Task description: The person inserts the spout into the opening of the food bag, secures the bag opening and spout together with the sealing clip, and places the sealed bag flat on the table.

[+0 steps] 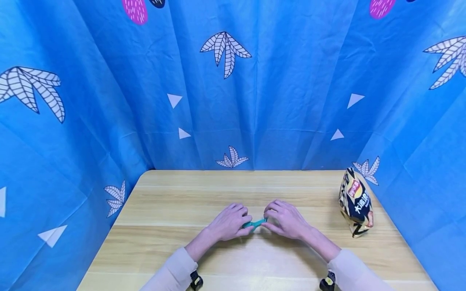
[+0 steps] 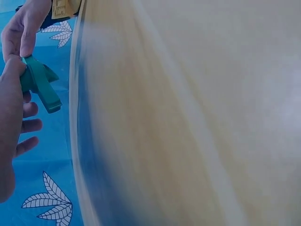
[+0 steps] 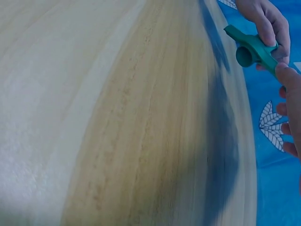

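A small green plastic clip (image 1: 257,223) with a short round spout-like part (image 3: 245,56) is between my two hands, above the middle of the table. My left hand (image 1: 230,222) pinches its left side between thumb and fingers. From the other side, my right hand (image 1: 285,219) pinches the right end, with thumb and index finger on it. In the left wrist view the clip (image 2: 40,82) shows a long narrow arm pointing down. My right hand's other fingers are spread loosely, seen in the right wrist view. Fingers hide parts of the clip.
A black and gold chip bag (image 1: 356,204) stands upright at the table's right side. The wooden table (image 1: 174,206) reaches back to a blue patterned curtain (image 1: 233,105), which also hangs along both sides. Dark wrist devices (image 1: 195,280) sit at my sleeves.
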A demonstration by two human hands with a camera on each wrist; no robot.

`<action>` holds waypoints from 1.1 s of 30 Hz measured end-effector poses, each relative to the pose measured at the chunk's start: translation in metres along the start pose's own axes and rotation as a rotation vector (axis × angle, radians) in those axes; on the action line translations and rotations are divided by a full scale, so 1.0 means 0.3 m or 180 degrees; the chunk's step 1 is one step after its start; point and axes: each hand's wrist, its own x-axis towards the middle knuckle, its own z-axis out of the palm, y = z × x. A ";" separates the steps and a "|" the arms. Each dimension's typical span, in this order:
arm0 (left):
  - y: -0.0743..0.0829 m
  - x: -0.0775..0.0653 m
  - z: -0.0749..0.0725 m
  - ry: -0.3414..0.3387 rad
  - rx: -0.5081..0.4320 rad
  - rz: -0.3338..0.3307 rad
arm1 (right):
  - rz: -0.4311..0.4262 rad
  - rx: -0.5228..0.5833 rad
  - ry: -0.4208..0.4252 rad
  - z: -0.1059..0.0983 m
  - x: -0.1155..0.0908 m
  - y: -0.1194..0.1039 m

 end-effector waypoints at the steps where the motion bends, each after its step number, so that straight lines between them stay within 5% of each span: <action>1: 0.000 -0.001 0.000 -0.0015 0.0022 0.0000 | 0.0004 -0.0013 0.0005 0.001 0.001 -0.001; 33: 0.001 -0.013 0.009 -0.0080 0.0047 0.0014 | 0.0012 -0.0252 0.0073 0.002 -0.010 -0.021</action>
